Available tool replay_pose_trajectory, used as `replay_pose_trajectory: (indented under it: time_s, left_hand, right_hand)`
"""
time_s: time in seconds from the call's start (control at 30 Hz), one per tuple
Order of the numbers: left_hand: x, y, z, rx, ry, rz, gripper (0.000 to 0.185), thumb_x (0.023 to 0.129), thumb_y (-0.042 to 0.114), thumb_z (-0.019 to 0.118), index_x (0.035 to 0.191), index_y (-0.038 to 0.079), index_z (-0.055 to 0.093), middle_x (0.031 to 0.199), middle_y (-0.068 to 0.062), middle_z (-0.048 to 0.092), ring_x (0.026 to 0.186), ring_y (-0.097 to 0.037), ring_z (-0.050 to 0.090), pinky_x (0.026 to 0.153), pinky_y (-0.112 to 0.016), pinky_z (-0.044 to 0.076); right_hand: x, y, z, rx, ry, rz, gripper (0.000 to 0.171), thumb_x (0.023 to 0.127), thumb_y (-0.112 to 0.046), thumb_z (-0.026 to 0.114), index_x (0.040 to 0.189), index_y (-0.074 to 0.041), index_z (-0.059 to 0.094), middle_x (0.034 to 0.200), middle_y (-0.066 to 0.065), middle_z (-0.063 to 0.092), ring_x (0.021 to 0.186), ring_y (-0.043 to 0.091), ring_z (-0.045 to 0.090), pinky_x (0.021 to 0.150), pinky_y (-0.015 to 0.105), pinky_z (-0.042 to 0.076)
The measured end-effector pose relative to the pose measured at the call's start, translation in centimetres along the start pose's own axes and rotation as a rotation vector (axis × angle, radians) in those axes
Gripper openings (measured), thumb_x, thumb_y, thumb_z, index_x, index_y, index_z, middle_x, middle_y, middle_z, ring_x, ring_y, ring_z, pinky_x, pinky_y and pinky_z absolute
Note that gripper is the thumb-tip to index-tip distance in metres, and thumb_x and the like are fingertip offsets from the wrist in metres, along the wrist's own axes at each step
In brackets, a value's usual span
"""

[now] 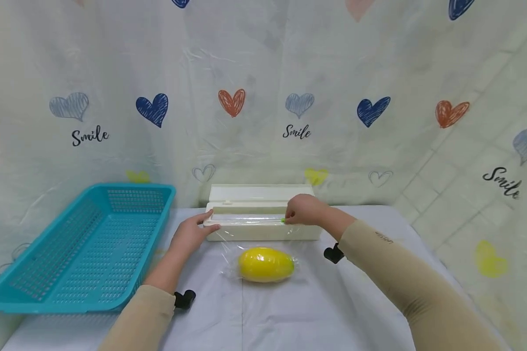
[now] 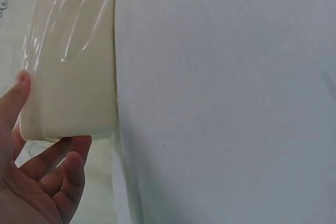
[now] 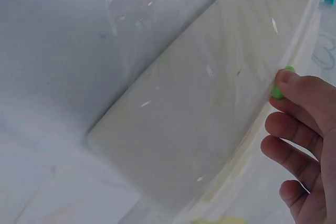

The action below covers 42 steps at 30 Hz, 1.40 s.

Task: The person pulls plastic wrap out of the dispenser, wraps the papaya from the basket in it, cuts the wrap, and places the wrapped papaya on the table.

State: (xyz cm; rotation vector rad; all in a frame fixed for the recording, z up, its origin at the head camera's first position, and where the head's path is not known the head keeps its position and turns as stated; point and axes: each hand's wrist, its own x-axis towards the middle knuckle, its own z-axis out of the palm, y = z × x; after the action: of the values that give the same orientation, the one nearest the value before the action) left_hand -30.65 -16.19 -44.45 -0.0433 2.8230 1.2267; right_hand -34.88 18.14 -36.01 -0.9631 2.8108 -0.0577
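**Operator:** State the position of each hand at the dispenser.

**Technician:** The left hand (image 1: 192, 235) braces the left end of the cling-film dispenser (image 1: 260, 220). Thumb on the upper edge, fingers loosely spread along the end wall; the grip is a light steadying contact, not a clamp. The right hand (image 1: 305, 209) pinches the green slide cutter (image 3: 276, 88) near the right end of the cutting rail, fingertips together on it. The dispenser sits at the rear of the counter (image 1: 290, 312).

**Operator:** Location of the wrapped item?

**Technician:** The yellow fruit (image 1: 265, 264) lies just in front of the dispenser, with cling film (image 1: 263, 233) draped over it and running back to the rail.

**Operator:** Failure modes?

**Technician:** Three, by judgement. One: slack film at the rail may bunch under the cutter and tear raggedly. Two: the light left-hand hold may let the dispenser skid sideways under cutter force. Three: a sideways pull on the film may roll the fruit, since it is rounded. The blue basket (image 1: 83, 248) stands well apart to the left and poses no obstruction.
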Motion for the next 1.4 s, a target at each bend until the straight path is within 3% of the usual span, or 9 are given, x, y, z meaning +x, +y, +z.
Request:
replay_pose_trajectory:
  time_s: [0.13, 0.4, 0.67, 1.07, 1.27, 1.4]
  left_hand:
    - [0.0, -0.2, -0.3, 0.005, 0.003, -0.005, 0.073, 0.089, 0.055, 0.067, 0.152, 0.031, 0.039, 0.151, -0.016, 0.043, 0.139, -0.038, 0.038, 0.104, -0.054, 0.042]
    - [0.3, 0.0, 0.0, -0.013, -0.013, 0.025, 0.072, 0.089, 0.052, 0.069, 0.151, 0.03, 0.041, 0.151, -0.015, 0.044, 0.138, -0.037, 0.039, 0.104, -0.053, 0.042]
    - [0.2, 0.2, -0.1, -0.018, -0.003, 0.003, 0.071, 0.09, 0.05, 0.069, 0.151, 0.03, 0.041, 0.151, -0.016, 0.044, 0.137, -0.038, 0.04, 0.1, -0.052, 0.046]
    - [0.5, 0.3, 0.0, -0.027, -0.017, -0.014, 0.073, 0.088, 0.052, 0.069, 0.152, 0.03, 0.04, 0.152, -0.017, 0.043, 0.137, -0.039, 0.04, 0.1, -0.053, 0.046]
    - [0.2, 0.5, 0.1, -0.012, -0.017, -0.018, 0.072, 0.09, 0.051, 0.068, 0.153, 0.029, 0.038, 0.152, -0.017, 0.042, 0.139, -0.039, 0.038, 0.103, -0.055, 0.042]
    - [0.0, 0.6, 0.2, -0.004, -0.015, -0.023, 0.072, 0.092, 0.049, 0.067, 0.154, 0.029, 0.037, 0.153, -0.016, 0.041, 0.14, -0.039, 0.036, 0.105, -0.057, 0.04]
  right_hand:
    - [-1.4, 1.6, 0.2, -0.001, 0.016, -0.007, 0.011, 0.091, -0.025, 0.072, 0.093, -0.017, 0.08, 0.086, -0.009, 0.068, 0.075, 0.009, 0.058, 0.074, 0.032, 0.052]
    - [-3.0, 3.1, 0.5, -0.033, 0.071, -0.11, 0.011, 0.092, -0.022, 0.071, 0.092, -0.014, 0.08, 0.082, -0.008, 0.066, 0.072, 0.009, 0.056, 0.071, 0.032, 0.05]
    - [-5.6, 6.3, 0.6, -0.087, 0.071, -0.068, 0.007, 0.089, -0.02, 0.074, 0.091, -0.016, 0.079, 0.077, -0.01, 0.062, 0.07, 0.008, 0.052, 0.068, 0.033, 0.048]
    - [-7.2, 7.1, 1.0, -0.097, 0.139, -0.072, 0.006, 0.088, -0.018, 0.075, 0.09, -0.014, 0.079, 0.074, -0.011, 0.061, 0.068, 0.009, 0.052, 0.066, 0.033, 0.047]
    - [-7.5, 7.4, 2.1, -0.052, 0.185, -0.002, 0.01, 0.089, -0.021, 0.075, 0.096, -0.015, 0.079, 0.086, -0.007, 0.066, 0.083, 0.019, 0.064, 0.075, 0.039, 0.053]
    - [-7.7, 7.5, 3.0, -0.007, 0.225, 0.035, 0.017, 0.091, -0.024, 0.073, 0.102, -0.013, 0.078, 0.098, 0.001, 0.069, 0.094, 0.026, 0.065, 0.083, 0.044, 0.052]
